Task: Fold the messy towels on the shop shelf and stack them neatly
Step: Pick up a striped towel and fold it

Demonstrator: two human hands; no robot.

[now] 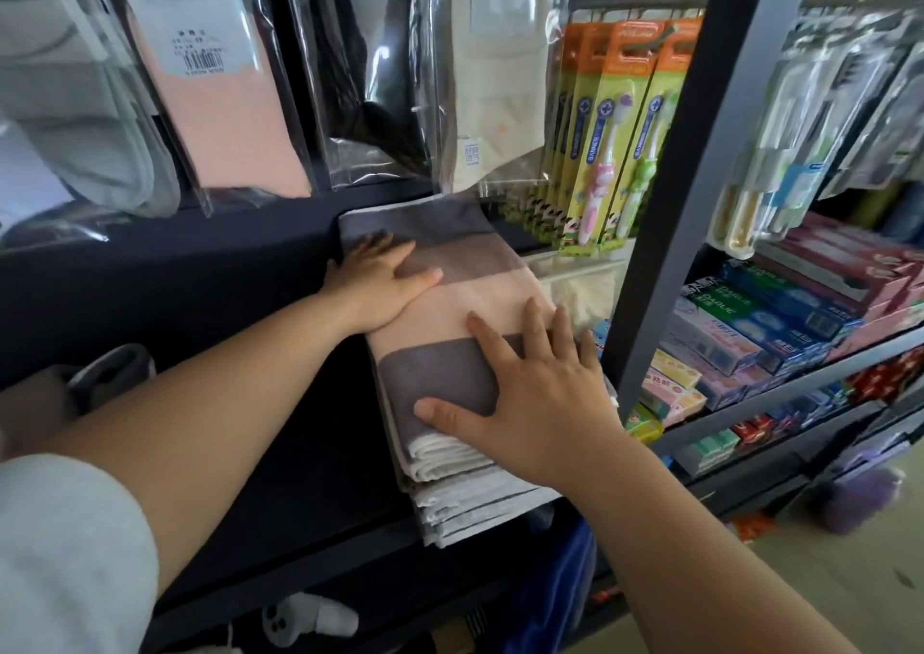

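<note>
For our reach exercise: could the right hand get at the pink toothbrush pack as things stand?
Probably yes: the right hand lies flat on the towel stack; nothing blocks the pink toothbrush pack beyond.

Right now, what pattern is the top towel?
Top towel: broad grey, brown and peach bands; head view.

hands (530, 393) on towels (470, 293), toothbrushes (615, 153) behind

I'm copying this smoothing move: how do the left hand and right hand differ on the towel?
The left hand lies on the far end of the striped towel; the right hand lies on its near grey band. The left hand's fingers are close together; the right hand's are more spread. Both press flat on it.
</note>
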